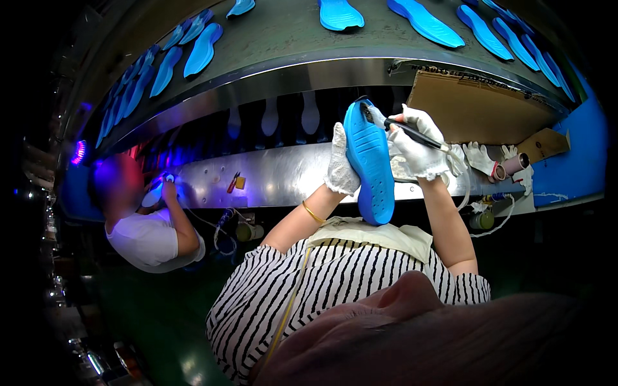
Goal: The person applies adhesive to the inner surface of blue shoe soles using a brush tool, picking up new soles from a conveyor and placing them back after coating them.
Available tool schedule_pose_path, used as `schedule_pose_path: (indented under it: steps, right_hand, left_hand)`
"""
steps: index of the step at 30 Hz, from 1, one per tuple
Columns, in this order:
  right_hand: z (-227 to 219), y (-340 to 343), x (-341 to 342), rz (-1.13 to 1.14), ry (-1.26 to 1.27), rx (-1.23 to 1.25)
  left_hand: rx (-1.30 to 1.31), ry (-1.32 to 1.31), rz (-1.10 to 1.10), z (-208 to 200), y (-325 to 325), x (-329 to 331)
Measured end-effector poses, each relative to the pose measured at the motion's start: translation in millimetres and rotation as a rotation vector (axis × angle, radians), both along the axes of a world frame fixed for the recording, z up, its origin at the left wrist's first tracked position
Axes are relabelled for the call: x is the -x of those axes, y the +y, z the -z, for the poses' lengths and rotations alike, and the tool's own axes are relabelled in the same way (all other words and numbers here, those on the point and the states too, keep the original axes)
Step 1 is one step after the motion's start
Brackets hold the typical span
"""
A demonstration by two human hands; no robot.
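Observation:
My left hand (340, 166), in a white knit glove, grips a bright blue shoe sole (372, 157) by its left side. The sole stands lengthwise before me, its grooved and dotted face toward me. Around the black handle of a brush (422, 137) the fingers of my gloved right hand (416, 152) are closed, some fingertips bare. Its pale bristles meet the sole's far end near the upper right edge. A white tube hangs beside my right wrist, seemingly joined to the brush handle.
Blue soles (205, 50) lie on a dark green belt (270, 42) beyond a metal ledge (283, 164). At right are a cardboard sheet (483, 109), spare gloves (479, 159) and a spool (515, 163). To the left, a co-worker (154, 238) handles a sole; a small red-handled tool (233, 183) lies between us.

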State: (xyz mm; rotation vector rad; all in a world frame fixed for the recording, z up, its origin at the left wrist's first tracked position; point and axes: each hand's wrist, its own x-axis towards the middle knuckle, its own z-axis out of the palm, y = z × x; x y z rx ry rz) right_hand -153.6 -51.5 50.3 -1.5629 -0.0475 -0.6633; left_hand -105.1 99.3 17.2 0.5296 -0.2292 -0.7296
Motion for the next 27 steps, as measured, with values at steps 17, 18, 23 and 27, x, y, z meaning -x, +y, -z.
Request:
schedule_pose_path:
  steps: [17,18,23,27]
  right_hand:
    - [5,42,28,-0.238,0.062,0.082]
    - [13,39,24,-0.138,-0.065,0.221]
    - [7,50,34,-0.208,-0.135,0.353]
    - [21,34,39,-0.339,0.049,0.222]
  left_hand:
    - [-0.12,0.051,-0.03,2,43,-8]
    - [-0.153,0.055,-0.034,-2,47,-8]
    - [-0.181,0.048,-0.015,-8,52,-15]
    - [-0.203,-0.009,0.093,-17,64,-1]
